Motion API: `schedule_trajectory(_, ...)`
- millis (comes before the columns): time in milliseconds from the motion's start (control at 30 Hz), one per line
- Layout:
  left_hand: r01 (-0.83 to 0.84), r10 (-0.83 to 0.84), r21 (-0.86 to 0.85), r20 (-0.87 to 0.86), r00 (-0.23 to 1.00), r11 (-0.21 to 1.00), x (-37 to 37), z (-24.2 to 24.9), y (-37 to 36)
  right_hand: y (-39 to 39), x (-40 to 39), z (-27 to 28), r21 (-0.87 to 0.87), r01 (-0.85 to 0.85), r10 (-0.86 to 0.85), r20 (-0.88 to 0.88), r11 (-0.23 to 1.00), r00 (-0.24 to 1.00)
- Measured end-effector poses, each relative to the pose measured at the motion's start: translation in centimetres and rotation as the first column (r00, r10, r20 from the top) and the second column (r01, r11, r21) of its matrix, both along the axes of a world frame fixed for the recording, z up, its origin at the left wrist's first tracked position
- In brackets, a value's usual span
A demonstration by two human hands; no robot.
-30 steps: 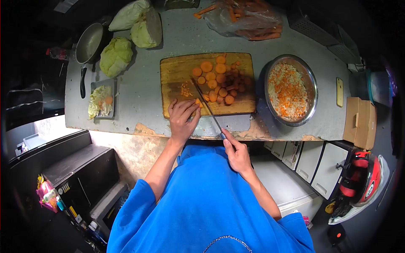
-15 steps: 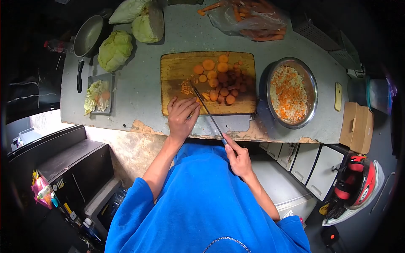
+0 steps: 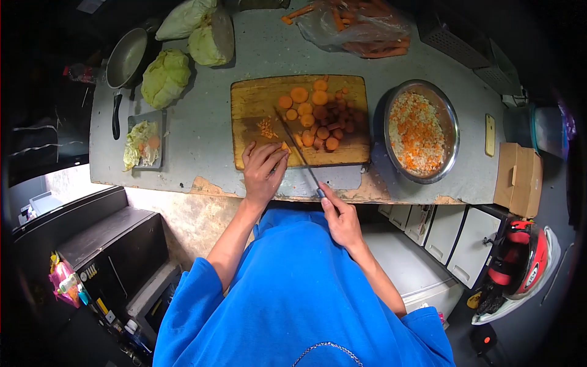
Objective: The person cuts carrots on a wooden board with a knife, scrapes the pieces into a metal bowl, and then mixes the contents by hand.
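Note:
On the wooden cutting board (image 3: 244, 98), my left hand (image 3: 264, 171) is closed, its fingertips bent over a small carrot piece (image 3: 285, 147) at the near edge. My right hand (image 3: 342, 223) grips the handle of a long knife (image 3: 299, 150). Its blade slants across the board just right of the left fingertips, with the tip pointing away from me. Finely diced carrot (image 3: 266, 128) lies left of the blade. Right of it are several carrot slices (image 3: 299, 94) and a heap of carrot rounds, partly in shadow.
A steel bowl (image 3: 453, 147) of chopped white and orange bits stands on the right, beside a phone (image 3: 490, 134). Cabbages (image 3: 166, 78), a frying pan (image 3: 126, 58) and a tray of scraps (image 3: 158, 125) are on the left. Bagged carrots (image 3: 361, 27) lie at the back.
The knife and my right hand have shifted slightly forward and left. My left hand stays at the carrot piece. The whole view has moved a little.

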State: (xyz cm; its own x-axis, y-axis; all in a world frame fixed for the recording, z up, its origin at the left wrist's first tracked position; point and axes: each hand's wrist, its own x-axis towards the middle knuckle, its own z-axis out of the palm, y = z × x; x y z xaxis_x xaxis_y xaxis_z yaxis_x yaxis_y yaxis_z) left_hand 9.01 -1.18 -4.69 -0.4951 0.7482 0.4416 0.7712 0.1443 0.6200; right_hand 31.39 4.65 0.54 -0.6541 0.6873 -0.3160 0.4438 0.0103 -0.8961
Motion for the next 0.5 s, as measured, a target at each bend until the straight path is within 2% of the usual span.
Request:
schedule_trajectory(67,-0.008,0.007,0.027,0.028,1.000,1.000,0.0,-0.1,0.0,-0.2,0.6,0.3,-0.156,0.073,-0.067,0.043,0.985,0.997)
schedule_trajectory(200,-0.026,0.026,0.036,0.019,0.999,0.999,0.1,-0.3,0.1,-0.6,1.4,-0.1,-0.054,0.016,-0.017,-0.029,0.998,0.999)
schedule_trajectory(267,-0.024,0.023,0.038,0.025,0.999,0.999,0.1,-0.4,0.0,-0.7,1.2,1.0,-0.180,0.016,-0.007,0.054,0.983,0.999)
schedule_trajectory(500,-0.031,0.030,0.041,0.023,0.999,0.999,0.1,-0.2,0.1,-1.3,1.1,0.8,-0.146,0.015,-0.003,0.077,0.989,0.997)
